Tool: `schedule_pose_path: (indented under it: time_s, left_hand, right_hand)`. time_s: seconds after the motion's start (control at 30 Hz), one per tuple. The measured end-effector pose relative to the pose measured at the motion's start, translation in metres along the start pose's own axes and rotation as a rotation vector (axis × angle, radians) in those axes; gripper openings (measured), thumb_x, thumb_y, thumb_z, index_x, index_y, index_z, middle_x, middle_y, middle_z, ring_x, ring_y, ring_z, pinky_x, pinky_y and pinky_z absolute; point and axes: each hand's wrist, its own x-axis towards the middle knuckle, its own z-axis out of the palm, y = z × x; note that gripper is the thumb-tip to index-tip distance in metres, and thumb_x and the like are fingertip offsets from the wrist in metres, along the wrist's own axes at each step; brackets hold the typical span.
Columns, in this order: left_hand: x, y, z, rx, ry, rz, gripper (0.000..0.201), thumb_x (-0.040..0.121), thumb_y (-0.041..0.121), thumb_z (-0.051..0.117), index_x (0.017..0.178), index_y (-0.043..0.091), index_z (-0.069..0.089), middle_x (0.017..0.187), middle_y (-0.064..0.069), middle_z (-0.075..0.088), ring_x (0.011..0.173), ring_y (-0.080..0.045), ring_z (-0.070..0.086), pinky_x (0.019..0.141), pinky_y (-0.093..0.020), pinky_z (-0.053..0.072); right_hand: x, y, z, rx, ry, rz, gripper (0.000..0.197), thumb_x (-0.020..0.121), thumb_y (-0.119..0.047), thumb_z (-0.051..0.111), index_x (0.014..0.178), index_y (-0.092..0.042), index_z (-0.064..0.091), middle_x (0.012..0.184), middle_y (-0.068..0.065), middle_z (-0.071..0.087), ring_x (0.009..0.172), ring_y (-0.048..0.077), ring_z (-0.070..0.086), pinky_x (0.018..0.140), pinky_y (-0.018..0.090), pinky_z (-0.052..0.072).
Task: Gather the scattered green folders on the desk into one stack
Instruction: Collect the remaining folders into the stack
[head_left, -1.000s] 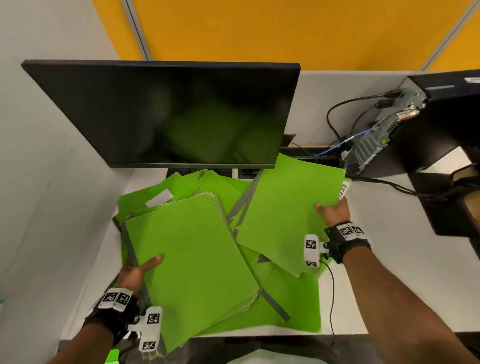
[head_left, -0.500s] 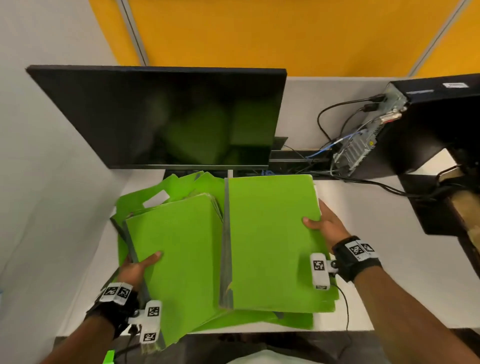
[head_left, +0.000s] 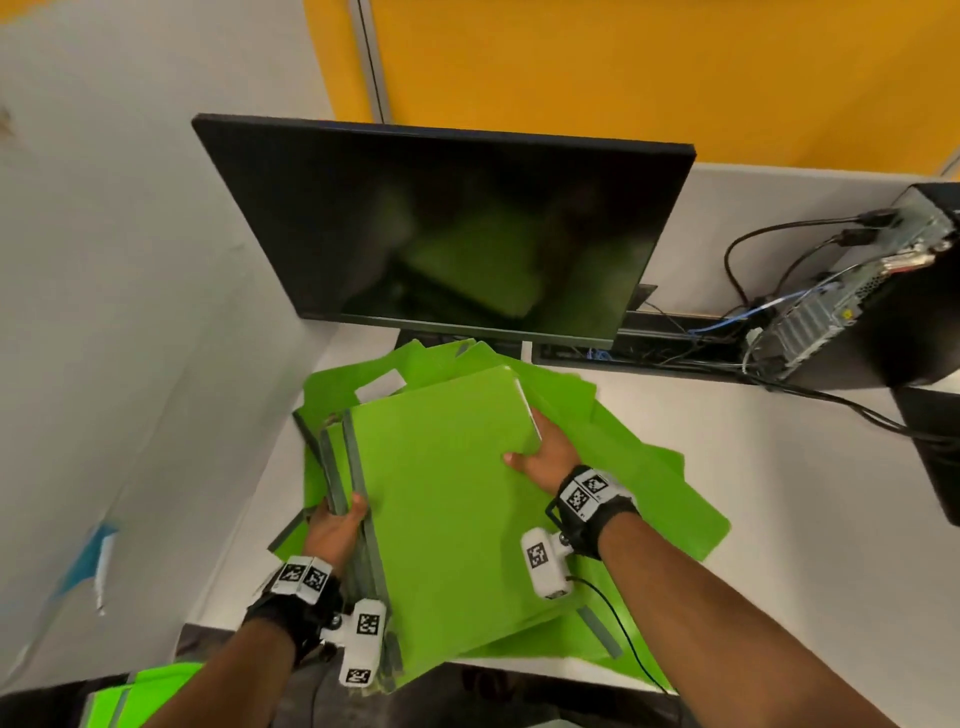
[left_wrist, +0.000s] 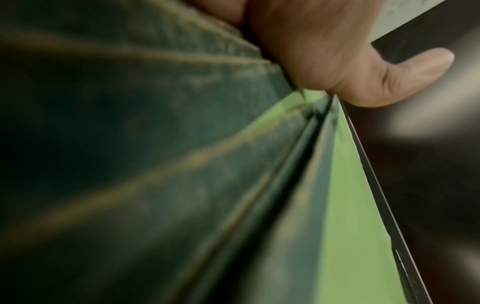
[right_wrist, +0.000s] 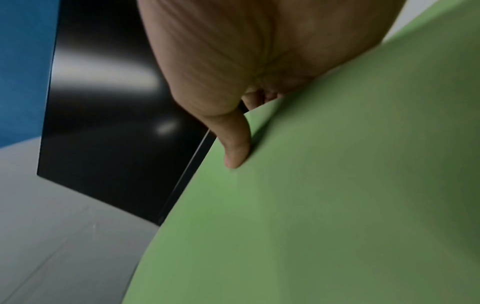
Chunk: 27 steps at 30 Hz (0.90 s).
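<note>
We have the stack (head_left: 441, 499) at the bench's (head_left: 810, 499) front-left corner, its near end overhanging the front edge. Our left hand (head_left: 335, 527) curls its grip round the grey spines, thumb on top; our right hand (head_left: 545, 457) pinches the top folder's (right_wrist: 324, 205) right edge. Loose folders (head_left: 639, 467) lie spread beneath, toward the right. We judge the overhang risky: slick covers could slide off the front edge, or the stack could fan open if either grip slackens.

— Where do we stand? The stack of folders (head_left: 447, 499) lies on the desk (head_left: 779, 493), before the monitor (head_left: 457, 234).

— Loose folders (head_left: 639, 478) spread beneath it; the computer tower (head_left: 883, 312) sits far right, perhaps on the desk.
</note>
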Motion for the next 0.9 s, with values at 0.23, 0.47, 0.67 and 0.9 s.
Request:
schedule_pose_path:
  time_s: [0.23,0.47,0.67,0.9]
  left_hand:
    - [-0.012,-0.003,-0.005,-0.204,-0.101,0.026,0.072,0.080,0.040,0.072,0.133,-0.001,0.045,0.128,-0.013,0.056,0.122,-0.026,0.052,0.107,-0.041,0.039]
    - [0.015,-0.041,0.004,-0.157,-0.131,-0.014,0.150,0.026,0.089,0.068,0.143,0.002,0.034,0.142,-0.019,0.049,0.130,-0.034,0.048,0.109,-0.048,0.038]
    - [-0.003,-0.021,-0.003,-0.167,-0.142,0.017,0.122,0.059,0.072,0.073,0.144,-0.003,0.029,0.144,-0.021,0.045,0.132,-0.034,0.045,0.110,-0.042,0.037]
    - [-0.003,-0.023,-0.004,-0.209,-0.171,0.035,0.121,0.042,0.075,0.079,0.135,0.005,0.045,0.132,-0.017,0.059,0.122,-0.032,0.056,0.104,-0.044,0.044]
  right_hand:
    - [0.003,0.002,0.013,-0.044,0.011,0.106,0.080,0.076,-0.014,0.075,0.146,-0.018,0.036,0.140,0.003,0.051,0.127,0.023,0.051,0.106,0.029,0.040]
    - [-0.002,0.013,0.006,-0.102,-0.082,0.083,0.090,0.069,-0.030,0.079,0.146,-0.025,0.033,0.141,-0.001,0.048,0.133,0.021,0.045,0.111,0.038,0.036]
    - [-0.010,0.013,0.000,-0.181,-0.005,0.072,0.072,0.079,-0.011,0.073,0.143,-0.021,0.041,0.140,0.007,0.052,0.127,0.024,0.050,0.102,0.030,0.041]
    - [-0.006,0.010,-0.002,0.017,0.003,0.152,0.070,0.080,-0.010,0.073,0.142,-0.015,0.041,0.139,0.012,0.050,0.126,0.026,0.050,0.097,0.026,0.042]
